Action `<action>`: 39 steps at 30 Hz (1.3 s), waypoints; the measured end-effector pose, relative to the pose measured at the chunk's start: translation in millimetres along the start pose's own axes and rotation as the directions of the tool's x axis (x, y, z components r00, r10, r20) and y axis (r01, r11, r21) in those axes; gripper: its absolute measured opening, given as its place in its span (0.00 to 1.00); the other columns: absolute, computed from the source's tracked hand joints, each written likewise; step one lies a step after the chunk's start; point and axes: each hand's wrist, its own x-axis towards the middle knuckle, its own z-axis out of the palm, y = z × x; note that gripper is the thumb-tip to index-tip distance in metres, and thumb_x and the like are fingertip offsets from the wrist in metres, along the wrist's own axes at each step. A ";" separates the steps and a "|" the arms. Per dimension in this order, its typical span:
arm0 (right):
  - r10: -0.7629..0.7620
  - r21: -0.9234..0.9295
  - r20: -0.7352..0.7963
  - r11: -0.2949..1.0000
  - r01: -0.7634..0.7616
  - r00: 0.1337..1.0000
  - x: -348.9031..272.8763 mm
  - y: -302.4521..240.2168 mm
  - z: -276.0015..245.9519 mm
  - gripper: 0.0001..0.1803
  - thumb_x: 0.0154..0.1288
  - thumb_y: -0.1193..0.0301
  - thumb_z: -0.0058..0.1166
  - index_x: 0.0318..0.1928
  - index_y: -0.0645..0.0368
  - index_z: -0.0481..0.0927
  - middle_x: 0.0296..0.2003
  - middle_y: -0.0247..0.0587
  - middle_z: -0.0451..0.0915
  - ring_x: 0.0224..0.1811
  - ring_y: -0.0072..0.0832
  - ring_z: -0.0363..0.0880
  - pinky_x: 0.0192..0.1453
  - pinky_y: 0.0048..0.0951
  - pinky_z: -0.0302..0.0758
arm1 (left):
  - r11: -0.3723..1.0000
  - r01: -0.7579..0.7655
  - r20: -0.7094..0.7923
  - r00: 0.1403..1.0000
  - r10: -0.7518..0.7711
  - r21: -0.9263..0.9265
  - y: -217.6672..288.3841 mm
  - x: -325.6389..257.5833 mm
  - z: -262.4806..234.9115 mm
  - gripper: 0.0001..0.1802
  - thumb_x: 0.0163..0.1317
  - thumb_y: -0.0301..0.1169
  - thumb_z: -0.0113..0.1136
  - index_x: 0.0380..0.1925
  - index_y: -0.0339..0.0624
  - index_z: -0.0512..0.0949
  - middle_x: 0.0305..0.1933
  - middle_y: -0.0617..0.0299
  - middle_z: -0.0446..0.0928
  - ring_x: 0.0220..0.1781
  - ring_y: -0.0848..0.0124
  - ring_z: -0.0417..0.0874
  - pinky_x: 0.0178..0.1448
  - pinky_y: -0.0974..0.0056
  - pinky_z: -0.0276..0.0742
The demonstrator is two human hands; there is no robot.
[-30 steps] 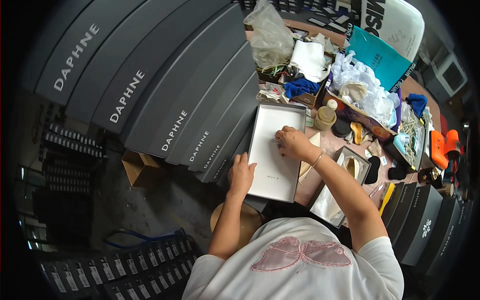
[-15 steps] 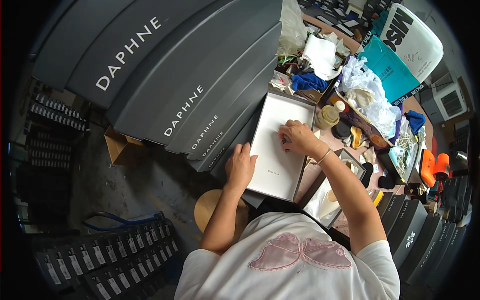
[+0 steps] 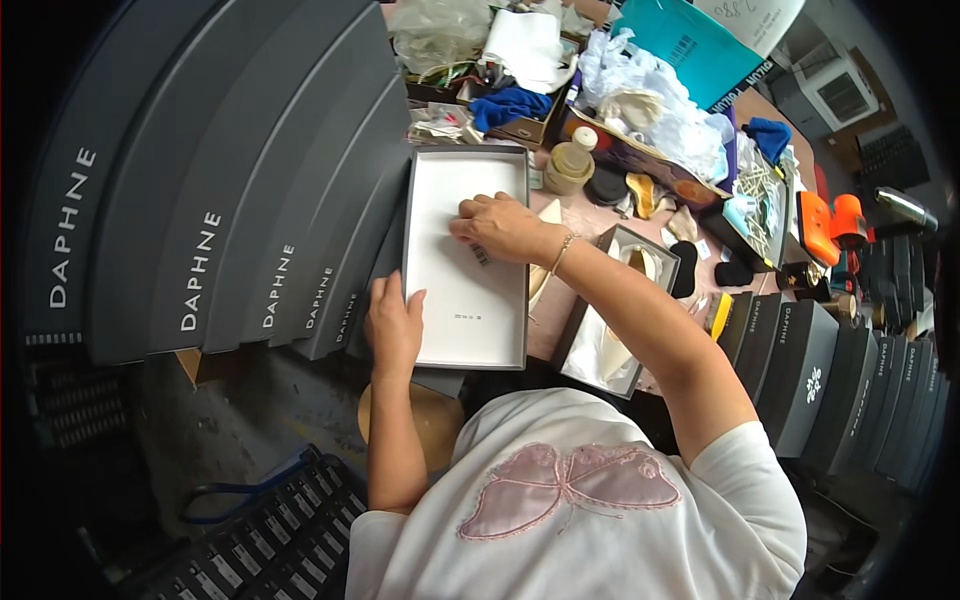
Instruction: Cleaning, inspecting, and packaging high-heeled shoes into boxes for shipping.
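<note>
A shallow shoebox lid [image 3: 440,345], white inside with a dark grey rim, lies with its inner side up. My left hand [image 3: 394,325] is at its left edge, thumb over the rim and fingers along the outer side. My right hand [image 3: 500,228] rests on the white inner surface, fingers bent and pressed together; whether anything small is in them is hidden. Dark printing [image 3: 478,254] shows just below the right fingers. Right of the lid stands an open shoebox [image 3: 573,338] with white paper and a cream shoe [image 3: 612,350], partly under my right forearm.
Tall stacks of dark grey shoeboxes [image 3: 230,200] rise at the left. A bottle with a white cap [image 3: 570,165] stands beyond the lid, near a carton of white plastic wrap [image 3: 650,110]. More shoeboxes [image 3: 800,380] line the right side. A round stool [image 3: 425,425] is below.
The view has turned, so the lid and hands appear farther left and straighter. My right hand is still at the lid's inner surface, and the dark printing below its fingers is now visible.
</note>
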 end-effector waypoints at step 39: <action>0.497 0.709 0.209 0.516 -0.480 0.842 -292.4 23.9 -92.9 0.19 0.61 0.63 0.61 0.48 0.61 0.76 0.55 0.44 0.74 0.58 0.34 0.71 0.67 0.37 0.61 | 0.998 0.018 0.070 0.997 -0.022 0.060 8.0 4.7 -3.0 0.24 0.58 0.32 0.63 0.50 0.26 0.73 0.47 0.43 0.74 0.49 0.47 0.76 0.53 0.53 0.72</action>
